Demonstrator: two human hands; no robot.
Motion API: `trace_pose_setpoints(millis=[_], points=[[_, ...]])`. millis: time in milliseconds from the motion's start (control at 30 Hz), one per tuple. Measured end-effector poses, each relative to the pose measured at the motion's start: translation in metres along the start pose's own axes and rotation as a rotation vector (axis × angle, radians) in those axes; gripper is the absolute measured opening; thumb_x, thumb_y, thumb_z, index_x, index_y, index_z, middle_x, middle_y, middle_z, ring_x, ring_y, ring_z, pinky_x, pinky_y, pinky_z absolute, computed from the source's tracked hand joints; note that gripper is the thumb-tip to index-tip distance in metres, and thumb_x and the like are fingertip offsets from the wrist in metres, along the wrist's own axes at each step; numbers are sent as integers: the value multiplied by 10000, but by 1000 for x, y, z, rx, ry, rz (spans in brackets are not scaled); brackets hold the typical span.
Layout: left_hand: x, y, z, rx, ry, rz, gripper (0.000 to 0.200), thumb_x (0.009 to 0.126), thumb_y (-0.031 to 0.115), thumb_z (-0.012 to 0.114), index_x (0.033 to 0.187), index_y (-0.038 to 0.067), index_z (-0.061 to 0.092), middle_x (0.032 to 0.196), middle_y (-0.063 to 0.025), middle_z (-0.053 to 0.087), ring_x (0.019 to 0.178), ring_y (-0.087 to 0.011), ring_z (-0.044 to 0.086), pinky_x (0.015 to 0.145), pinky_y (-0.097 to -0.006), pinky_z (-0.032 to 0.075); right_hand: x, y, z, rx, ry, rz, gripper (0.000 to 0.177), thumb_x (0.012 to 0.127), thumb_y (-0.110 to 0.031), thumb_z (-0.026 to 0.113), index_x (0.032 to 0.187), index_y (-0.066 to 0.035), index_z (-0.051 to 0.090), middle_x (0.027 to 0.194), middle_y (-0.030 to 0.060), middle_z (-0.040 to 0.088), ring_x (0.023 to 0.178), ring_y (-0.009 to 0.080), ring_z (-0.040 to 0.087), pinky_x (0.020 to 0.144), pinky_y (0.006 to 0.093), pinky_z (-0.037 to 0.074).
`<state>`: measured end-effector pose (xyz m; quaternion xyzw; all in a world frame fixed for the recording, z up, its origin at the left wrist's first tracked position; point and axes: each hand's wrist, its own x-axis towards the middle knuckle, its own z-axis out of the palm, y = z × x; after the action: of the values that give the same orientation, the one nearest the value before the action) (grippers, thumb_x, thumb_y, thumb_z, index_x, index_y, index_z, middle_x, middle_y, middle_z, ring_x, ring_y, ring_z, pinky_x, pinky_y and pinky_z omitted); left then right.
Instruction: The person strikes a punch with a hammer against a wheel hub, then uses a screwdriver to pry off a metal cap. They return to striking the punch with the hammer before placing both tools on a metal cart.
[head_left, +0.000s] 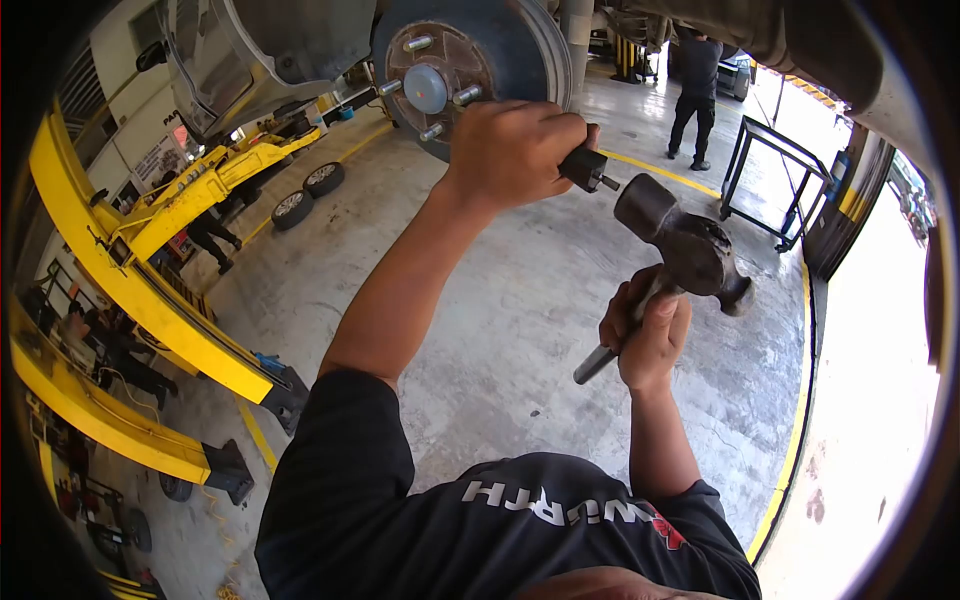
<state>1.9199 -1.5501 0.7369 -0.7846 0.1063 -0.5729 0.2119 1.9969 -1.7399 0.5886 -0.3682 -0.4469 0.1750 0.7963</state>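
Note:
My left hand (515,155) is wrapped round a black cylindrical tool (583,168) whose thin metal tip points right. Behind its knuckles is a brake drum (475,60) with a round hub and several wheel studs. My right hand (650,330) grips the handle of a ball-peen hammer (690,245). The hammer's flat face is close to the tool's tip, with a small gap between them. Most of the tool is hidden inside my left fist.
A yellow vehicle lift (170,330) stands at the left, near two wheels (308,193) on the floor. A person (697,90) stands at the back right beside a black metal frame (775,180). Other people are at the left. Car bodywork (285,50) hangs overhead.

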Motion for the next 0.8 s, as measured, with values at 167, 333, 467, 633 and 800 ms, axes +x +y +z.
trace_pose_setpoints(millis=[167, 333, 467, 633, 800], points=[[-1, 2, 1, -18, 15, -1, 332, 823, 193, 764, 600, 105, 535, 548, -36, 535, 470, -222, 565, 432, -349, 424, -6, 17, 8, 116, 63, -134, 673, 910, -724, 522, 929, -57, 435, 579, -1, 382, 420, 91, 354, 384, 266, 330], [-4, 0, -3, 5, -71, -57, 186, 702, 169, 797, 678, 143, 614, 576, -16, 577, 512, -214, 605, 445, -350, 452, -5, 17, -1, 28, 10, -2, 664, 923, -692, 537, 941, -32, 466, 618, 30, 442, 456, 102, 424, 405, 259, 361], [-9, 0, -5, 43, -99, -24, 183, 695, 188, 818, 676, 158, 638, 571, -11, 584, 521, -210, 622, 450, -355, 466, -18, 22, 5, 138, 59, -142, 663, 896, -714, 558, 962, -64, 445, 670, 23, 407, 478, 108, 399, 401, 263, 341], [2, 16, -37, -132, -17, 3, 295, 768, 138, 797, 628, 100, 541, 547, -37, 524, 461, -212, 531, 432, -325, 402, -17, 14, -3, 216, 70, -144, 655, 873, -735, 572, 968, -100, 446, 628, 22, 411, 459, 120, 385, 407, 276, 331], [20, -5, -79, -355, 378, -345, 299, 844, 131, 795, 678, 52, 559, 574, 18, 556, 516, -71, 510, 482, -234, 386, -7, 9, -10, 191, 81, -168, 643, 884, -726, 571, 974, -103, 439, 608, 18, 411, 451, 118, 386, 405, 277, 349]])
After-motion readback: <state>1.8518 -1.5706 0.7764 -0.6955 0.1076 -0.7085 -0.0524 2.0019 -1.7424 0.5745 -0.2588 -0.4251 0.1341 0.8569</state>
